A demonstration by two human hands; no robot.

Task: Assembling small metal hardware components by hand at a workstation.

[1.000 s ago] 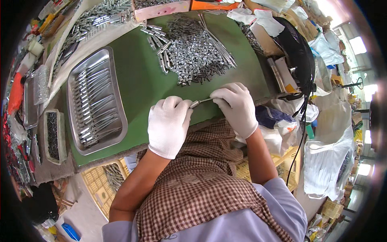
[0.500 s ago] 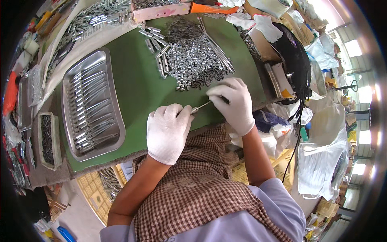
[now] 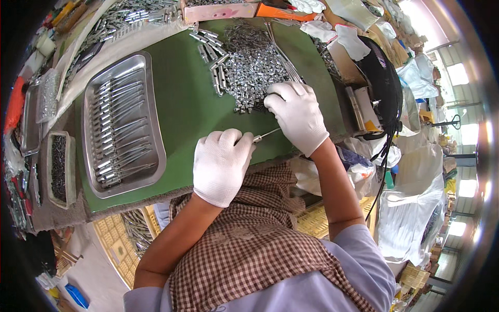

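Note:
My left hand [image 3: 221, 166], in a white knit glove, is closed around a slim metal rod [image 3: 269, 133] with a thicker silver end at the fingertips. The thin shaft points up and right, passing below my right hand [image 3: 299, 117]. That hand, gloved alike, has its fingers curled together at the near right edge of a heap of small silver fittings [image 3: 254, 78]; whatever its fingertips pinch is hidden. Short silver tubes [image 3: 219, 80] lie left of the heap, thin dark pins [image 3: 244, 36] behind it, and long thin rods [image 3: 280, 49] along its right side.
On the green work mat [image 3: 179, 104], a steel tray [image 3: 158, 151] holds a row of rod assemblies [image 3: 117, 130]. Left of it stands a narrow box of dark pins [image 3: 60, 169]. A pink box [image 3: 221, 11] is at the back; a black mesh object [image 3: 382, 78] stands right.
My right hand has moved slightly up and left, onto the heap's edge. My left hand still holds the rod, and the whole view has shifted slightly.

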